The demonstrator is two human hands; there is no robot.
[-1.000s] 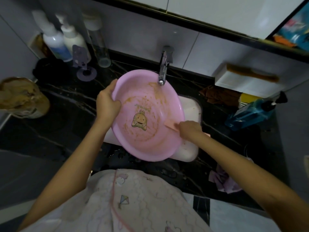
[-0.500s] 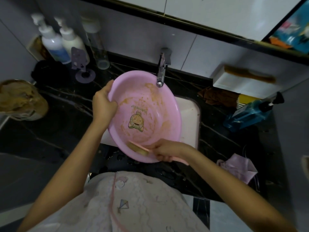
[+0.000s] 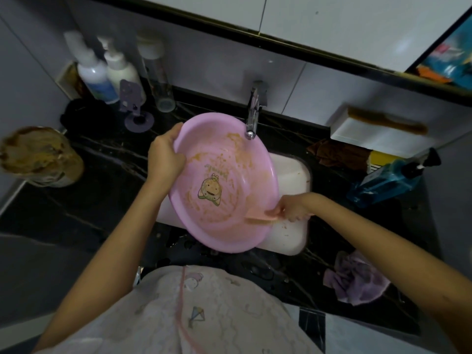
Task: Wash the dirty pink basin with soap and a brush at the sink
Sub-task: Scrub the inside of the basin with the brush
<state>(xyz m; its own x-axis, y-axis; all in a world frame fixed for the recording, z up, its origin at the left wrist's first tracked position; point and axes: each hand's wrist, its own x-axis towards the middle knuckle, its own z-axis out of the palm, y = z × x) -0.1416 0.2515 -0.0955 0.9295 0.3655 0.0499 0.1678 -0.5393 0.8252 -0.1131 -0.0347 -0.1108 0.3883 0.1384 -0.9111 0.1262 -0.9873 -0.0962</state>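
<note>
A pink basin [image 3: 237, 180] smeared with brown dirt is held tilted over the white sink [image 3: 293, 175], under the tap [image 3: 252, 116]. A cartoon sticker sits on its bottom. My left hand [image 3: 166, 154] grips the basin's upper left rim. My right hand [image 3: 291, 206] grips a pink brush [image 3: 260, 218] whose head lies against the inner wall at the basin's lower right.
Pump bottles [image 3: 102, 70] and a purple stand [image 3: 135, 108] are at the back left of the black counter. A dirty container [image 3: 38, 157] stands far left. A blue soap bottle [image 3: 390, 180], a brown cloth [image 3: 337, 154] and a purple cloth [image 3: 355, 279] lie on the right.
My right hand has swept the brush from the basin's right side down to its near rim and back to the lower right. My left hand has kept its grip on the rim.
</note>
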